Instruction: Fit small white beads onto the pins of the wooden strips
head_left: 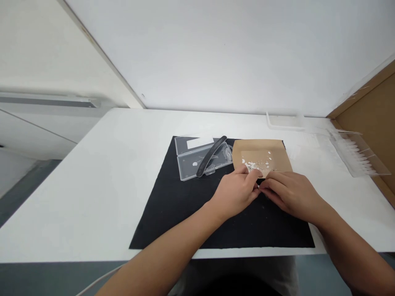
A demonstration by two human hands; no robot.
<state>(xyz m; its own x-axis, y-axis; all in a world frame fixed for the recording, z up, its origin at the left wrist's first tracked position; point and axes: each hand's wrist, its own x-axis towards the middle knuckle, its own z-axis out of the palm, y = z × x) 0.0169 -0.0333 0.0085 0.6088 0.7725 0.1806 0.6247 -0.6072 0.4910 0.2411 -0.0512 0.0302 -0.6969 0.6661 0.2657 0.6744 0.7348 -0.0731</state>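
My left hand (238,190) and my right hand (288,193) meet at the near edge of a brown paper tray (257,145). The fingers of both are closed in a pinch, fingertips almost touching. A tiny white bit shows between them, too small to name. Inside the tray lie many small white oval pieces (251,165), some partly hidden behind my left fingers. To the left of the tray, a clear hinged plastic case (187,167) lies open with small clear parts in it. A curved black nail file (211,157) rests across the case.
A black mat (173,218) lies under the case, tray and hands on a white table (92,189). A clear plastic rack with rows of white tips (359,154) stands at the right. Behind the tray is a clear holder (285,121), close to the white wall.
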